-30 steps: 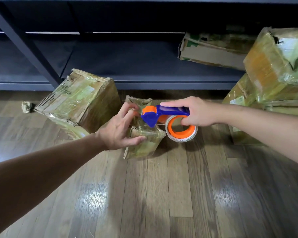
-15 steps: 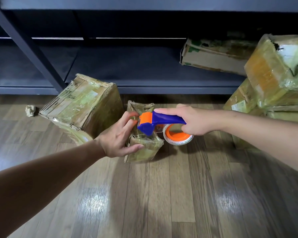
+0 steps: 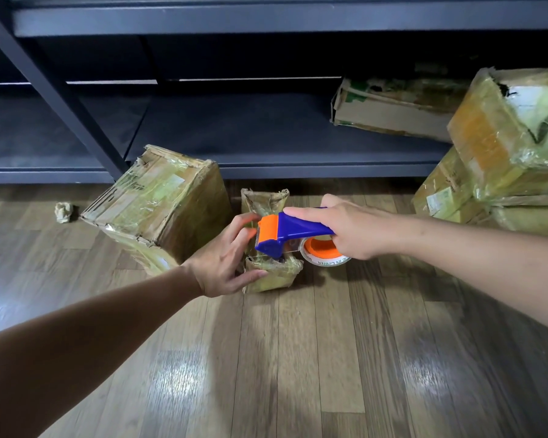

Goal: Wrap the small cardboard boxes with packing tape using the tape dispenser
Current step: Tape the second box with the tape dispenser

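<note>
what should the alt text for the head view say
The left hand holds a small cardboard box on a wooden floor while the right hand holds a blue and orange tape dispenser over it. Larger taped boxes lie nearby, by a dark shelf.

One dispenser [image 3: 293, 230], with one tape roll [image 3: 325, 256]. Two hands: left hand [image 3: 225, 263], right hand [image 3: 351, 229]. One small box [image 3: 269, 273] under the dispenser, one big box [image 3: 159, 203] left of it, one flat box [image 3: 389, 105] on the shelf [image 3: 266, 131] beyond it. Right of it is a pile [image 3: 513, 131] of at least two boxes; the exact count is unclear. One paper wad [image 3: 64, 211] far left.
</note>
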Motion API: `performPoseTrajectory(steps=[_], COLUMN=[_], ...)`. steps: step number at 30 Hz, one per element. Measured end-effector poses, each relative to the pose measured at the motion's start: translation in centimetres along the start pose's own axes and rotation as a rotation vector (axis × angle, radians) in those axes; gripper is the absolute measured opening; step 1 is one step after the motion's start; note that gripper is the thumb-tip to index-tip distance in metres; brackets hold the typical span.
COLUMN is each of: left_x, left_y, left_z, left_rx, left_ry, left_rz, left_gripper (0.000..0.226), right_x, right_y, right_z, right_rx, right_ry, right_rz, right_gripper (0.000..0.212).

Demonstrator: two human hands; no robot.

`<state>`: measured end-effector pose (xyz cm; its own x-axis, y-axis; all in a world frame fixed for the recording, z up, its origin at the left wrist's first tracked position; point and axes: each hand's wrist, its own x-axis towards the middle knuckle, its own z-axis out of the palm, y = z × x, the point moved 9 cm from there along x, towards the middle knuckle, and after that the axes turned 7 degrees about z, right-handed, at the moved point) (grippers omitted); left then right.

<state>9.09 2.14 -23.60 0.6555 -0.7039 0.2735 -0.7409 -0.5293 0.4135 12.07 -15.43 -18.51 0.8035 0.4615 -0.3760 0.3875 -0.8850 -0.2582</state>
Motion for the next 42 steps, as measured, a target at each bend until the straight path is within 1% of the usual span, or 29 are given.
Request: performPoseTrajectory(steps=[2, 4, 7, 9, 10, 13, 15, 20, 25, 28, 30, 33, 37, 39, 42], left_x=[-0.2, -0.4, -0.1, 1.1, 1.7, 2.3, 2.1, 1.8, 1.6, 1.5, 1.5, 1.4, 1.4, 1.7, 2.7], left_y=[-0.2, -0.4, -1.0, -1.0, -1.0, -1.7, -2.0, -2.2, -2.0, -2.0, -2.1, -2.1, -2.0, -1.7, -0.6], left_z=[0.1, 0.0, -0.5, -0.2, 0.0, 0.4, 0.6, 0.8, 1.2, 1.2, 1.2, 1.2, 1.3, 1.4, 2.1], left_rx=[0.024, 0.074, 0.011, -0.034, -0.05, -0.175, -0.205, -0.099, 0.003, 0.023, 0.051, 0.085, 0.067, 0.099, 0.211], left_ry=[0.017, 0.052, 0.103, 0.041, 0.003, -0.038, -0.043, -0.127, -0.228, -0.258, -0.284, -0.292, -0.302, -0.362, -0.442], left_rz=[-0.012, -0.049, -0.198, -0.239, -0.255, -0.35, -0.374, -0.412, -0.426, -0.429, -0.423, -0.409, -0.436, -0.456, -0.483], left_gripper=[0.075, 0.081, 0.106, 0.121, 0.124, 0.123, 0.12, 0.123, 0.124, 0.126, 0.125, 0.127, 0.127, 0.123, 0.119], right_x=[-0.3, -0.5, -0.4, -0.3, -0.3, -0.1, -0.1, 0.0, -0.5, -1.0, -1.3, -1.4, -1.0, -0.6, -0.4], right_y=[-0.2, -0.5, -1.0, -1.4, -1.6, -1.8, -1.9, -2.0, -0.9, -0.2, 1.5, 3.5, 3.1, 3.4, 3.8], right_z=[0.2, 0.8, 1.1, 0.9, 0.8, 0.6, 0.6, 0.3, 0.3, 0.0, -0.5, 0.0, 0.6, 0.6, 0.8], right_rx=[-0.003, -0.022, -0.064, -0.097, -0.112, -0.14, -0.166, -0.204, -0.179, -0.156, -0.129, -0.127, -0.172, -0.162, -0.144], right_ry=[0.02, 0.03, 0.051, 0.074, 0.089, 0.118, 0.136, 0.186, 0.152, 0.152, 0.158, 0.111, 0.131, 0.143, 0.136], right_rz=[0.003, 0.001, -0.029, -0.062, -0.075, -0.091, -0.099, -0.121, -0.101, -0.114, -0.094, -0.042, -0.056, -0.055, -0.049], right_gripper=[0.094, 0.096, 0.096, 0.093, 0.091, 0.09, 0.09, 0.087, 0.088, 0.08, 0.077, 0.083, 0.082, 0.081, 0.08])
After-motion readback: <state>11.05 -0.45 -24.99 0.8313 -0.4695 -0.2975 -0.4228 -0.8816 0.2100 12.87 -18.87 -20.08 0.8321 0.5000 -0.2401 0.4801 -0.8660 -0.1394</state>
